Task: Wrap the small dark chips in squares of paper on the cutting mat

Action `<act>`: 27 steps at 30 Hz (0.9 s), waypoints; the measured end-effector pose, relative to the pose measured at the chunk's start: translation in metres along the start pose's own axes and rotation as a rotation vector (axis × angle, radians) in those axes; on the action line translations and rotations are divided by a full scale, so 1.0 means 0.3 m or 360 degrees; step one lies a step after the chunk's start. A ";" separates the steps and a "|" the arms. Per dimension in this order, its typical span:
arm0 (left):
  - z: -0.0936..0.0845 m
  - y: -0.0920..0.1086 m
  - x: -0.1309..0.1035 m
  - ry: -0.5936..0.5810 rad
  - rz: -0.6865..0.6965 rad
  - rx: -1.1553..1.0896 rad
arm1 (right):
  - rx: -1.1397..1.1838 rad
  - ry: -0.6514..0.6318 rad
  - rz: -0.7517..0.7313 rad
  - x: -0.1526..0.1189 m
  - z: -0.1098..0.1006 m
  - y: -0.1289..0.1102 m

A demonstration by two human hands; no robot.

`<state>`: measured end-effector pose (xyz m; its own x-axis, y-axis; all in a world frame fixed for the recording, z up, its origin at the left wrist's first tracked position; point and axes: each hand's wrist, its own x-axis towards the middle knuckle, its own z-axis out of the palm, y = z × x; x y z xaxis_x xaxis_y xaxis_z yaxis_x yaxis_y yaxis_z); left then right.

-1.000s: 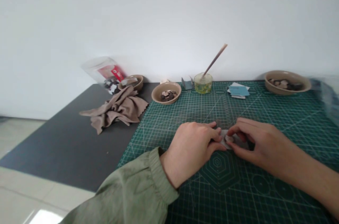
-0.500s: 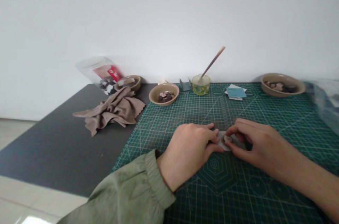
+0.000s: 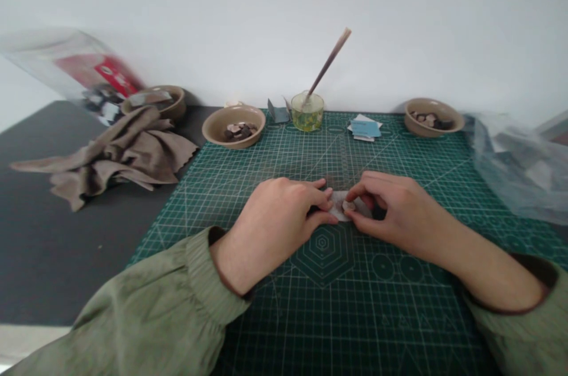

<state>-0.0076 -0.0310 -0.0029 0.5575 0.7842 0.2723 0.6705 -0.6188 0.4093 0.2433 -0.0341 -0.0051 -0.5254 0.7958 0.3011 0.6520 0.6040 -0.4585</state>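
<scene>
A small greyish-white sheet (image 3: 339, 198) lies on the green cutting mat (image 3: 328, 317) between my hands. My left hand (image 3: 288, 204) rests palm down with its fingertips on the sheet's left part, fingers somewhat apart, holding nothing between them. My right hand (image 3: 386, 201) pinches a small pale round piece (image 3: 348, 206) between thumb and forefinger, against the sheet. The right end of the sheet is partly hidden under my right hand.
Bowls with dark and pale pieces stand at back left (image 3: 234, 126) and back right (image 3: 433, 117). Between them are a glass (image 3: 307, 112) holding a brush and blue-white cards (image 3: 364, 128). A brown cloth (image 3: 124, 154) and plastic bags (image 3: 523, 169) lie at the sides.
The view has shifted, so everything appears further left and higher, and my right sleeve has come into view. Both hands keep the same pose on the sheet.
</scene>
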 end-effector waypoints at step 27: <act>-0.008 0.002 0.002 -0.0030 -0.0019 0.0022 | 0.0025 -0.0031 0.0009 0.004 0.000 -0.006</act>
<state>-0.0079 -0.0309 -0.0005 0.5583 0.7908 0.2509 0.6840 -0.6098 0.4003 0.2415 -0.0341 -0.0039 -0.5325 0.7980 0.2823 0.6464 0.5987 -0.4730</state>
